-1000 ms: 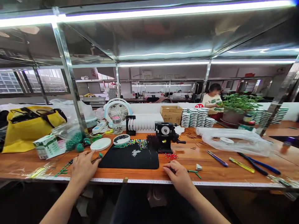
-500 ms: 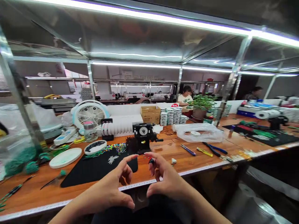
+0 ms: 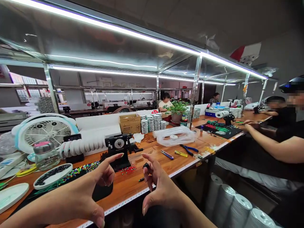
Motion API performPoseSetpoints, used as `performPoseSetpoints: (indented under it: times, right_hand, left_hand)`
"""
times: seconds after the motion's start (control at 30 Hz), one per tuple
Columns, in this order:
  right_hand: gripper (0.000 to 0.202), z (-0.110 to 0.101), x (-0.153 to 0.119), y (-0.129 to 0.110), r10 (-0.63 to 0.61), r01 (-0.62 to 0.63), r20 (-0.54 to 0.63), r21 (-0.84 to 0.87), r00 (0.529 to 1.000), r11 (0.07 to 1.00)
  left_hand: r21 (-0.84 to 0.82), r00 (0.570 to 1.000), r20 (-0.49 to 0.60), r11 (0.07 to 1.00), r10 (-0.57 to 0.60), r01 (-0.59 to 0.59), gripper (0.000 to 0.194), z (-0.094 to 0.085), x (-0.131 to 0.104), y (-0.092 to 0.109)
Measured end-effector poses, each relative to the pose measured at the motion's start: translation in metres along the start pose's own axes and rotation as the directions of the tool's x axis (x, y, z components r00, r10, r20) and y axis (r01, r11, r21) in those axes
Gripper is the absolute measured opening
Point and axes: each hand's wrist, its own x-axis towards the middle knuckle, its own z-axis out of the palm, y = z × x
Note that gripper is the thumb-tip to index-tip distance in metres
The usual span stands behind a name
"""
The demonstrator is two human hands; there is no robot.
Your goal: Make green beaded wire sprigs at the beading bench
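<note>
My left hand (image 3: 95, 186) hovers over the bench's front edge, thumb and index finger spread, holding nothing. To its right my right hand (image 3: 158, 182) is raised in a similar curve, fingers apart and without an object in its grasp; a black ring-like item (image 3: 146, 165) sits on one finger. The hands do not touch. Just beyond them stands a black winding device with a round dial (image 3: 119, 143), joined to a row of white spools (image 3: 83, 145). Red beads (image 3: 128, 170) lie at its base, multicoloured beads (image 3: 82, 168) to the left.
Pliers (image 3: 189, 148), a yellow-handled tool (image 3: 180, 153) and a plastic bag (image 3: 175, 136) lie to the right. A fan (image 3: 47, 129), glass jar (image 3: 47, 156) and white dish (image 3: 52, 177) stand left. A person's arm (image 3: 268, 142) reaches over the bench at right.
The view has turned right, bringing people at the right bench into sight. My hands have moved farther apart, and both remain open.
</note>
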Motion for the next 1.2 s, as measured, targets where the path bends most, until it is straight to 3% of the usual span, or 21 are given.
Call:
performPoseSetpoints:
  times: [0.23, 0.37, 0.57, 0.83, 0.9, 0.97, 1.07, 1.13, 1.2]
  right_hand:
    - [0.128, -0.003, -0.003, -0.005, -0.021, 0.021, -0.033, -0.003, 0.999, 1.000]
    - [0.127, -0.001, -0.003, -0.004, -0.022, 0.022, -0.038, 0.011, 0.999, 1.000]
    - [0.124, -0.003, -0.003, 0.005, -0.025, 0.025, -0.022, 0.015, 0.999, 1.000]
    - [0.124, -0.005, -0.002, 0.011, -0.052, 0.052, 0.004, -0.046, 0.999, 0.998]
    - [0.119, -0.008, -0.002, 0.009, -0.122, 0.121, -0.006, -0.053, 0.993, 0.991]
    - [0.107, -0.011, -0.002, 0.005, -0.286, 0.279, -0.105, -0.078, 0.953, 0.957]
    - [0.099, -0.013, -0.002, -0.001, -0.551, 0.499, -0.305, -0.235, 0.777, 0.834]
    - [0.105, -0.011, -0.002, -0.001, -0.665, 0.567, -0.319, -0.351, 0.675, 0.745]
    - [0.110, -0.006, -0.004, 0.000, -0.722, 0.586, -0.280, -0.437, 0.632, 0.682]
  left_hand:
    - [0.021, 0.997, 0.074, 0.999, -0.037, 0.036, 0.120, -0.009, 0.011, 0.017]
    - [0.047, 0.996, 0.092, 0.999, 0.000, -0.005, 0.119, -0.011, 0.011, 0.017]
    - [0.065, 0.992, 0.118, 0.998, -0.036, 0.029, 0.120, -0.012, 0.010, 0.014]
    - [-0.013, 0.999, 0.045, 1.000, -0.001, 0.002, 0.115, -0.013, 0.008, 0.009]
    - [-0.103, 1.000, 0.003, 0.995, 0.012, -0.012, 0.111, -0.009, 0.011, 0.007]
    - [-0.310, 0.987, -0.157, 0.947, 0.040, -0.087, 0.094, 0.000, 0.015, 0.003]
    - [-0.577, 0.892, -0.451, 0.749, 0.039, -0.325, 0.059, 0.020, 0.026, 0.000]
    - [-0.603, 0.827, -0.559, 0.654, 0.062, -0.457, 0.056, 0.035, 0.034, 0.000]
    - [-0.579, 0.792, -0.598, 0.615, 0.126, -0.535, 0.063, 0.047, 0.039, 0.003]
